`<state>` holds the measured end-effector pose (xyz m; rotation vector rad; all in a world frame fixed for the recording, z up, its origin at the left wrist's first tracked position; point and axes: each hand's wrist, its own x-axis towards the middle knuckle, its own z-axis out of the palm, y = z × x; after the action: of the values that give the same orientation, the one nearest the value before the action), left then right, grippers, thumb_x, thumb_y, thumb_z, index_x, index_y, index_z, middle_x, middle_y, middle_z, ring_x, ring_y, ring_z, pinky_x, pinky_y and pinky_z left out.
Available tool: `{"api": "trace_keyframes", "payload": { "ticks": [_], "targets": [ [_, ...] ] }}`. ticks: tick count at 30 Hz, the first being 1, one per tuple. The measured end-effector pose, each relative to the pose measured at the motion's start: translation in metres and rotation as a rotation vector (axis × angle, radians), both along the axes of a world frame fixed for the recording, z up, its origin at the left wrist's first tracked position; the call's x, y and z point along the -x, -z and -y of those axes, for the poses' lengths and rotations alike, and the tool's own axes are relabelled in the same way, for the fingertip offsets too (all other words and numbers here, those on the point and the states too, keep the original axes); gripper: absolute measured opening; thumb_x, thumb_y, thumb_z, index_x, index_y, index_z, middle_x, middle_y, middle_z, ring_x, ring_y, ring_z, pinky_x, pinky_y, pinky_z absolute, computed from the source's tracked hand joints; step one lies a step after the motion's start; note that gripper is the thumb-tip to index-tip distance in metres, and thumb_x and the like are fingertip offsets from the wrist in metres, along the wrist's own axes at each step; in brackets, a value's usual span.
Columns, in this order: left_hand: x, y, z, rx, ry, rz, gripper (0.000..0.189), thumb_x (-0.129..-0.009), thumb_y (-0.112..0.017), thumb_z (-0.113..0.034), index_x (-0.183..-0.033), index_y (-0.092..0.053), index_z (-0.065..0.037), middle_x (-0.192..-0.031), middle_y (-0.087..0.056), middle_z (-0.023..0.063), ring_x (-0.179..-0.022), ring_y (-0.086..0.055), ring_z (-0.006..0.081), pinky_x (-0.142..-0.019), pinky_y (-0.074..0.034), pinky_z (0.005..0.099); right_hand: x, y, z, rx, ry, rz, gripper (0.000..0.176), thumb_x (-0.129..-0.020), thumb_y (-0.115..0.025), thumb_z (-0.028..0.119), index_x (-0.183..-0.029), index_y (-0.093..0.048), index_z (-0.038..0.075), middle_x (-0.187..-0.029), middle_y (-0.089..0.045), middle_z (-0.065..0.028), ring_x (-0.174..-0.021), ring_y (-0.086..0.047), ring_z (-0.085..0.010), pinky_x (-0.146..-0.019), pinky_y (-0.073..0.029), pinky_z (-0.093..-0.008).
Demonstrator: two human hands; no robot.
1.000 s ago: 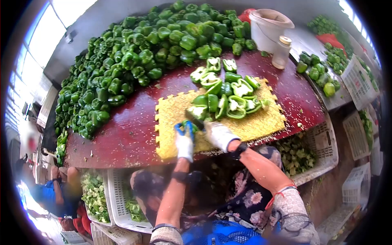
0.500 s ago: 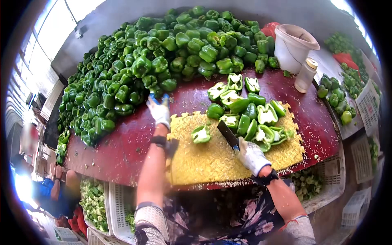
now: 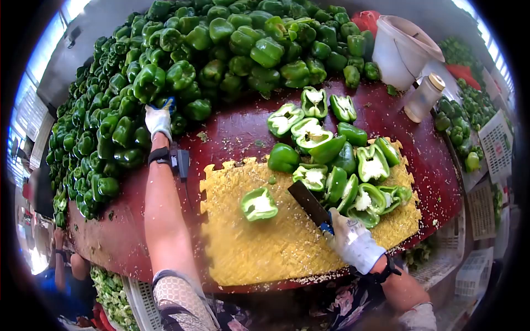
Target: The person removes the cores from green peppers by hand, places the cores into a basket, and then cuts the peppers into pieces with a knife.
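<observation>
My left hand (image 3: 159, 118), in a white glove with blue fingertips, is at the near side of a heap of green bell peppers (image 3: 266, 52). Its fingertips touch in below a large bell pepper (image 3: 148, 82) and are partly hidden there, so I cannot tell whether they grip it. My right hand (image 3: 354, 240), gloved too, is closed round the handle of a knife (image 3: 309, 204). The dark, broad blade points up and left over a yellow foam mat (image 3: 243, 251). Left of the blade lies a halved bell pepper (image 3: 259, 204); several cut halves (image 3: 372, 164) cluster to its right.
Beneath the mat is a dark red tabletop (image 3: 237, 129). A white bucket (image 3: 395, 60) and a clear jar (image 3: 424, 99) stand at the back right. White crates (image 3: 142, 303) flank the table below. A person's arm (image 3: 59, 259) shows at the far left.
My left hand has moved left and away from me, from above the tabletop into the pepper heap. My right hand still holds the knife over the mat. The whole view has shifted.
</observation>
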<state>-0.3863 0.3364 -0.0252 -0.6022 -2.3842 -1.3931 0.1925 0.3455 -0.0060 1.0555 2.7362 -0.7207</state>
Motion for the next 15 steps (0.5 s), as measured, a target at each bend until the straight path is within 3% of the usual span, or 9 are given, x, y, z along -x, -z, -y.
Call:
{"api": "trace_keyframes", "payload": {
  "ticks": [3,5,7,9,11,13,15],
  "targets": [
    [-0.006,0.002,0.019,-0.317,0.335,0.171,0.066,-0.073,-0.085,-0.026,-0.123,-0.054,0.004,-0.108,-0.069,0.0144,-0.088,-0.066,0.0221,-0.078,-0.051,0.0345,0.002,-0.007,0.001,0.042,0.040,-0.010,0.042,-0.087,-0.061,0.020,-0.117,-0.045,-0.004,-0.082,-0.063,-0.0251,-0.079,-0.064,-0.0422,-0.070,-0.050,-0.0494],
    [-0.027,-0.008,0.031,-0.105,0.189,0.106,0.053,-0.076,-0.081,-0.014,-0.120,-0.057,0.001,-0.104,-0.068,0.0109,-0.085,-0.064,0.0160,-0.077,-0.052,0.0286,0.000,-0.005,0.002,0.032,0.055,-0.022,0.042,-0.087,-0.061,0.020,-0.117,-0.045,-0.004,-0.083,-0.063,-0.0247,-0.079,-0.063,-0.0422,-0.071,-0.050,-0.0493],
    [-0.057,-0.014,0.043,-0.338,0.391,0.221,0.046,-0.078,-0.081,-0.015,-0.117,-0.061,-0.001,-0.099,-0.067,0.0036,-0.078,-0.060,0.0110,-0.072,-0.049,0.0241,-0.002,0.000,0.002,-0.039,0.014,-0.080,0.042,-0.087,-0.061,0.020,-0.117,-0.046,-0.004,-0.085,-0.063,-0.0242,-0.082,-0.063,-0.0416,-0.073,-0.051,-0.0488],
    [-0.057,0.000,0.052,-0.485,0.597,0.423,0.038,-0.079,-0.080,-0.015,-0.111,-0.065,-0.004,-0.098,-0.067,0.0030,-0.078,-0.061,0.0119,-0.071,-0.049,0.0238,-0.006,0.013,0.000,-0.038,-0.005,-0.108,0.042,-0.088,-0.060,0.022,-0.117,-0.046,-0.005,-0.086,-0.064,-0.0234,-0.084,-0.064,-0.0410,-0.075,-0.051,-0.0487],
    [-0.103,-0.004,0.060,-0.510,0.560,0.519,0.031,-0.080,-0.079,-0.016,-0.107,-0.067,-0.006,-0.096,-0.067,0.0029,-0.079,-0.063,0.0144,-0.070,-0.052,0.0280,-0.012,0.028,0.001,-0.190,-0.048,-0.185,0.042,-0.089,-0.059,0.024,-0.117,-0.047,-0.004,-0.087,-0.064,-0.0230,-0.084,-0.064,-0.0410,-0.076,-0.050,-0.0494],
    [-0.141,-0.001,0.069,-0.669,0.533,0.819,0.029,-0.082,-0.076,-0.020,-0.106,-0.067,-0.007,-0.098,-0.068,0.0034,-0.086,-0.064,0.0173,-0.070,-0.055,0.0351,-0.006,0.008,-0.002,-0.071,0.005,-0.144,0.041,-0.090,-0.057,0.025,-0.119,-0.048,-0.003,-0.091,-0.065,-0.0236,-0.087,-0.064,-0.0411,-0.078,-0.050,-0.0495],
    [-0.193,-0.014,0.086,-0.675,0.467,0.882,0.027,-0.083,-0.075,-0.023,-0.105,-0.067,-0.010,-0.098,-0.067,0.0039,-0.085,-0.065,0.0198,-0.068,-0.056,0.0417,-0.005,0.005,-0.002,0.016,0.018,-0.092,0.041,-0.090,-0.055,0.025,-0.120,-0.049,-0.002,-0.094,-0.066,-0.0250,-0.090,-0.064,-0.0412,-0.081,-0.050,-0.0488]
  ]
}}
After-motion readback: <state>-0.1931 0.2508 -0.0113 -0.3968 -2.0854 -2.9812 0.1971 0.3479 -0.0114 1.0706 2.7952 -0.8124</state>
